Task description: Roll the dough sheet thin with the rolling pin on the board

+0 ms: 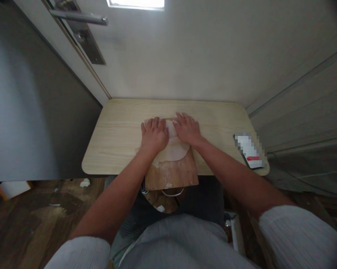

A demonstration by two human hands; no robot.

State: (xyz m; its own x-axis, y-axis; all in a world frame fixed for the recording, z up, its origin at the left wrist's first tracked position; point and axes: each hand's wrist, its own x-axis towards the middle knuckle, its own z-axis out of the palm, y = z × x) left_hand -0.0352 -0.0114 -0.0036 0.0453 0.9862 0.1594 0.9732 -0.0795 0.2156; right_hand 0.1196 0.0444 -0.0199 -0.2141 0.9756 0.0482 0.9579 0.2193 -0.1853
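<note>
A brown wooden board (174, 172) lies on the small table, its near end sticking out past the table's front edge. Over its upper part spreads a thin, pale sheet that looks like rolled dough (175, 149), with an uneven near edge. My left hand (155, 134) rests palm down on the sheet's far left part, fingers stretched forward. On the far right part lies my right hand (187, 129), also palm down with its fingers spread. Between the two hands a strip of the pale sheet shows. What lies under the palms is hidden.
The light wood table (115, 127) stands against a pale door with a metal handle (81, 16). A phone (249, 151), partly blurred out, lies near its right edge. A grey panel (31, 112) rises at left. Crumpled white paper (84, 182) lies on the floor.
</note>
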